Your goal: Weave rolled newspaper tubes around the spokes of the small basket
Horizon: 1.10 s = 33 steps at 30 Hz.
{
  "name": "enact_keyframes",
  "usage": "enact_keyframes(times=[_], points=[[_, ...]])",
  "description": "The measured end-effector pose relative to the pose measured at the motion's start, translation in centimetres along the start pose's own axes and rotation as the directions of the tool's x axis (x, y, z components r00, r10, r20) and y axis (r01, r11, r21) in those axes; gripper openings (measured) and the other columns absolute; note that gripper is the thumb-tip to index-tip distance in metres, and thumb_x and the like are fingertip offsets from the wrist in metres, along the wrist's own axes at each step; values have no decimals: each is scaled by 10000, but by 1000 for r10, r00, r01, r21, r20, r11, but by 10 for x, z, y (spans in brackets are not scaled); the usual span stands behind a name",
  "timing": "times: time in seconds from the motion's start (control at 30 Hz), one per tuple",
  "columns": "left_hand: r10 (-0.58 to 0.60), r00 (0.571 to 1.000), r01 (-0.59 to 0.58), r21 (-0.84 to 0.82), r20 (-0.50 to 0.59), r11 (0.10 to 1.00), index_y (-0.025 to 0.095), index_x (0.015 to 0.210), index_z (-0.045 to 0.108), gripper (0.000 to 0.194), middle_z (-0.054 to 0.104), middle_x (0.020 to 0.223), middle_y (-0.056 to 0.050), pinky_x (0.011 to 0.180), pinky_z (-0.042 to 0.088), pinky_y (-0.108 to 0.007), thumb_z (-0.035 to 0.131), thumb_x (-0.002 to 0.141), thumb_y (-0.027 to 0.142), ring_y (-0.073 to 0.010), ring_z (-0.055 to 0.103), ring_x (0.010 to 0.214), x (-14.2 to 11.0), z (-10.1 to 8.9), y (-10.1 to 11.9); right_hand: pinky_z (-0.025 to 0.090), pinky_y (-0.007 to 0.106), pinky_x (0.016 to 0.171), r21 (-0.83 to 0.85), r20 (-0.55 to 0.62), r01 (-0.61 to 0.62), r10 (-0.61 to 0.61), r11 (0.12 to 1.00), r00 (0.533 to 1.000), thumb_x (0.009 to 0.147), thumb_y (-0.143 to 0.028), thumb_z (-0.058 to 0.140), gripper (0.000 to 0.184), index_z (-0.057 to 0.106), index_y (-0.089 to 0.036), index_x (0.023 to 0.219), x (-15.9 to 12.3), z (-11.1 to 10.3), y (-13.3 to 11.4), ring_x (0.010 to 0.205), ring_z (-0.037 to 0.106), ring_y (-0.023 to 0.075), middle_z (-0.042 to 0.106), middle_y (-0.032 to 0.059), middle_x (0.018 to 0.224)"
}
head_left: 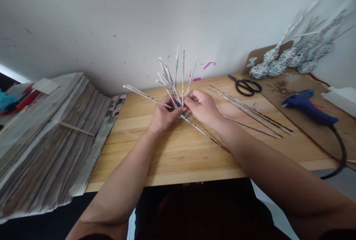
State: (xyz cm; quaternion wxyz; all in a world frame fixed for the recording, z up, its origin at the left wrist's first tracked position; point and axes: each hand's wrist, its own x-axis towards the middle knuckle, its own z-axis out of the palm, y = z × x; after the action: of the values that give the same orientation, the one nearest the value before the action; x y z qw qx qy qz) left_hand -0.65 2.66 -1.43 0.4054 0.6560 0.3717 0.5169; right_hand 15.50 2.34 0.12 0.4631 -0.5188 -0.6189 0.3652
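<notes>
My left hand (164,115) and my right hand (203,107) meet over the wooden table (178,154), both closed on the hub of a bundle of rolled paper sticks (172,80). The thin white sticks fan upward and to the left from my fingers. One stick (207,136) trails down to the right under my right wrist. The small woven centre is mostly hidden between my fingers.
Several loose paper sticks (247,112) lie right of my hands. Black scissors (246,85) sit behind them. A blue glue gun (308,105) rests on brown cardboard (280,91) beside woven paper pieces (289,60). A thick newspaper stack (47,136) fills the left.
</notes>
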Motion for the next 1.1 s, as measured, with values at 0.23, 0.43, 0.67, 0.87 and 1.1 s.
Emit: enact_keyframes(times=[0.23,0.43,0.67,0.87,1.1], points=[[-20,1000,20,-3,-2,1000,170,849,639,294,687,772,-3,668,526,-266,844,740,351,-124,635,686,0,-1,-4,540,319,685,100,41,-44,40,994,998,917,-298,642,206,542,-224,754,1,1,3,701,645,171,649,-3,698],[-32,999,31,104,15,994,180,768,578,301,604,694,20,602,451,-248,818,763,361,-104,549,621,-4,0,6,543,323,682,64,16,4,-5,998,1000,928,-346,648,245,529,-240,742,0,1,4,732,648,185,637,-2,692],[-89,995,93,100,-44,991,171,755,618,334,621,677,14,587,456,-243,858,714,398,-106,558,611,-1,-1,2,537,330,704,41,27,27,-28,999,999,944,-347,626,205,561,-236,785,-2,-1,3,764,652,192,634,3,705],[-127,991,133,147,-45,980,157,823,702,257,700,738,-22,620,493,-262,818,746,372,-132,607,653,-1,-5,6,540,334,725,35,32,30,-31,999,999,932,-318,629,203,546,-233,768,1,-4,4,772,655,188,647,5,736],[-121,983,152,232,-139,961,161,840,728,179,734,769,-41,628,507,-268,757,758,317,-148,631,673,-2,-1,12,540,341,733,56,56,51,-54,997,997,932,-339,633,214,539,-238,769,1,-5,6,773,654,189,645,1,741]])
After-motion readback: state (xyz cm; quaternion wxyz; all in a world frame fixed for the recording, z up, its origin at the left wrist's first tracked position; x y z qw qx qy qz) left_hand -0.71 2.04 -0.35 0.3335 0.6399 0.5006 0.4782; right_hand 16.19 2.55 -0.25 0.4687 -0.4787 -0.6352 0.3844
